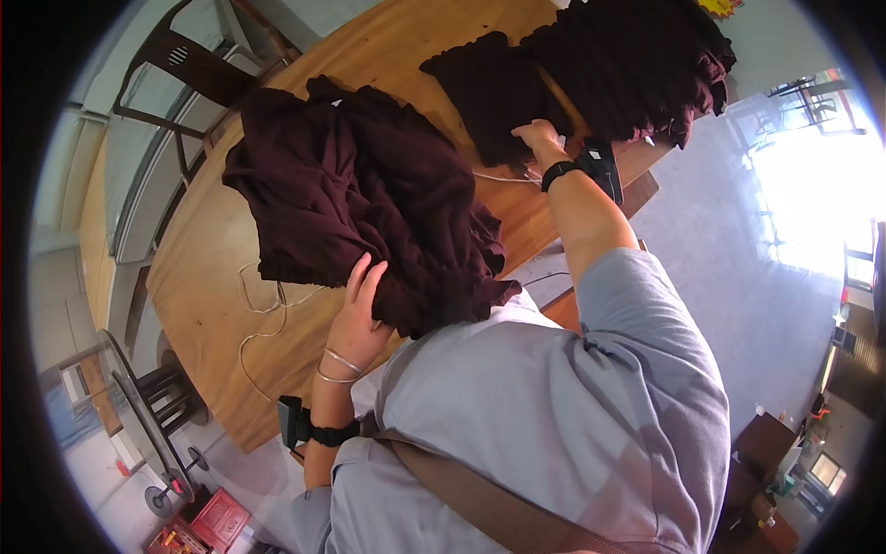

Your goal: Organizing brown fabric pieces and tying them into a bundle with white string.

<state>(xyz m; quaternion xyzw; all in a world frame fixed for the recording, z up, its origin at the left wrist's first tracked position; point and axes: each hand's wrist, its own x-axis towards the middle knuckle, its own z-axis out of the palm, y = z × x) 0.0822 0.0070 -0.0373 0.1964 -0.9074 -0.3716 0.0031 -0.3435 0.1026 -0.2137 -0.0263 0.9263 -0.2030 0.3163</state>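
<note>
A rumpled dark maroon garment [346, 180] with a small white tag lies spread over the wooden table and hangs toward my body. At its near left edge, my left hand [356, 305] has two fingers on top of the cloth and the rest partly hidden by it; the cloth edge lies between them. My right hand [538, 135] touches a flat, folded dark maroon garment [484, 104] farther back, its fingers curled; whether it pinches the cloth is unclear. Beside that, at the table's far right, sits a larger pile of dark maroon garments [623, 69].
White cords [263, 336] lie on the wooden table [208, 305], left of my left hand. A black object [603, 166] sits at the table edge by my right wrist. A dark wooden chair [201, 76] stands beyond the left edge, and a wheeled black frame [149, 422] is at lower left.
</note>
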